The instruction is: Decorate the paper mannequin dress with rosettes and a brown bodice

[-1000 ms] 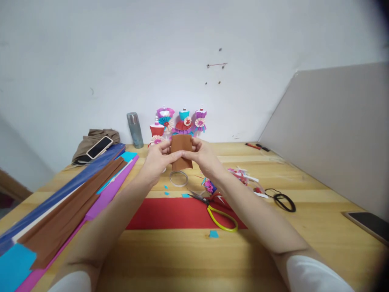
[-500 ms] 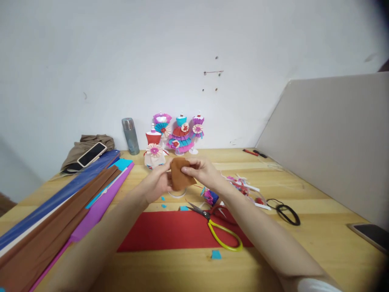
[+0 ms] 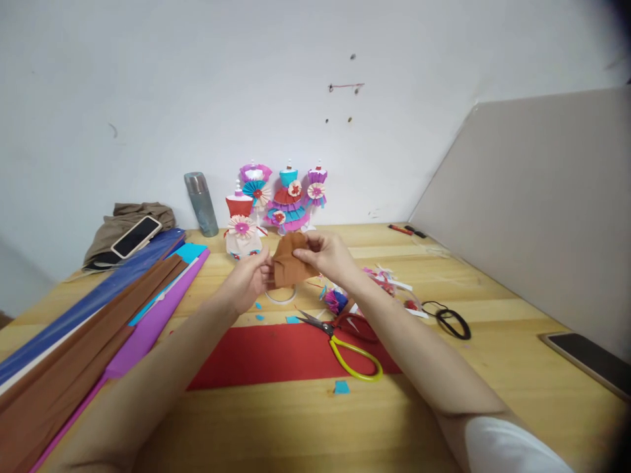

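Table (image 3: 276, 427) of light wood extends to a pale wall (image 3: 197, 79); a grey-white panel (image 3: 532, 184) bounds the right side.

Both forearms reach forward from the lower corners and converge above the table. Right hand (image 3: 330, 258): closed in a pinch, thumb on the near face of a brown piece (image 3: 290, 264), gripping its right part. Left hand (image 3: 250, 282): partly curled, fingertips at the piece's left edge; whether they grip it cannot be told. The brown piece is raised, bent and creased, between the two hands, and partly overlaps a ring (image 3: 282, 303) in the view.

Container: one upright flask (image 3: 201, 203), near the wall, with a metallic top; contents not visible. Four decorated dress forms (image 3: 289, 197) stand to its right.

Nearer the person, a red sheet (image 3: 236, 361) lies flat, with scissors (image 3: 331, 334) across it, blades apart, one handle yellow, one red. Small blue scraps (image 3: 342, 387) lie near the sheet. Beyond the right forearm: mixed trimmings (image 3: 387, 281) and a black cord (image 3: 453, 325). Left side: long blue, brown and purple sheets (image 3: 148, 335) lie layered; a phone (image 3: 137, 237) rests on brown cloth (image 3: 101, 241) near their far end.
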Demonstrator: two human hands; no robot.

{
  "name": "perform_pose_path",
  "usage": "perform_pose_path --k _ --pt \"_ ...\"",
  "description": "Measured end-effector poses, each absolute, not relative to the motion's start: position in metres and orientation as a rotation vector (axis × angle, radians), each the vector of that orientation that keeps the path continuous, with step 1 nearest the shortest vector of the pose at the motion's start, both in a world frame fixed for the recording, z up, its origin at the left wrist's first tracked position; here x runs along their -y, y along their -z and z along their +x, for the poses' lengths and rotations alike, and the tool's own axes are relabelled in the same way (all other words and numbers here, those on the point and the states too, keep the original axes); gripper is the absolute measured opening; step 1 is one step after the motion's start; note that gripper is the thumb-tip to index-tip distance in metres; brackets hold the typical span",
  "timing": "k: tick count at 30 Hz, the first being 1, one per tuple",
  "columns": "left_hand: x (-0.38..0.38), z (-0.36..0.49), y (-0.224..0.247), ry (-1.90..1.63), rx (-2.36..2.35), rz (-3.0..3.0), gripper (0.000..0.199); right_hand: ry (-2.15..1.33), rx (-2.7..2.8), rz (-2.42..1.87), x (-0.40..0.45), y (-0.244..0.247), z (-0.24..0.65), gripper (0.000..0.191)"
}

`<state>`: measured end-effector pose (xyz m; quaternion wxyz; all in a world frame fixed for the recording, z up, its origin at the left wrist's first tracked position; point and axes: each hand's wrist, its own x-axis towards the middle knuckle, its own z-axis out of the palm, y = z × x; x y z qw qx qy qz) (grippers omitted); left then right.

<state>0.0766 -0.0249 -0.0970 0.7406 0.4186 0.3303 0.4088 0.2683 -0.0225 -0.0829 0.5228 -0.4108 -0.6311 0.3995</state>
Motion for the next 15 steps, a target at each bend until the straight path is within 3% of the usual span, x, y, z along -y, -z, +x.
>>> perform_pose_path --k 5,10,15 --pt "0.024 0.079 0.101 -0.8 -0.605 0.872 0.03 -1.264 1.479 -0.908 0.028 0.079 0.265 0.027" --pt "0.026 0.078 0.104 -0.799 -0.559 0.927 0.031 -1.197 1.469 -0.941 0.03 0.075 0.265 0.025" --pt "0.027 0.077 0.098 -0.963 -0.525 0.965 0.047 -1.172 1.43 -0.958 0.029 0.07 0.274 0.029"
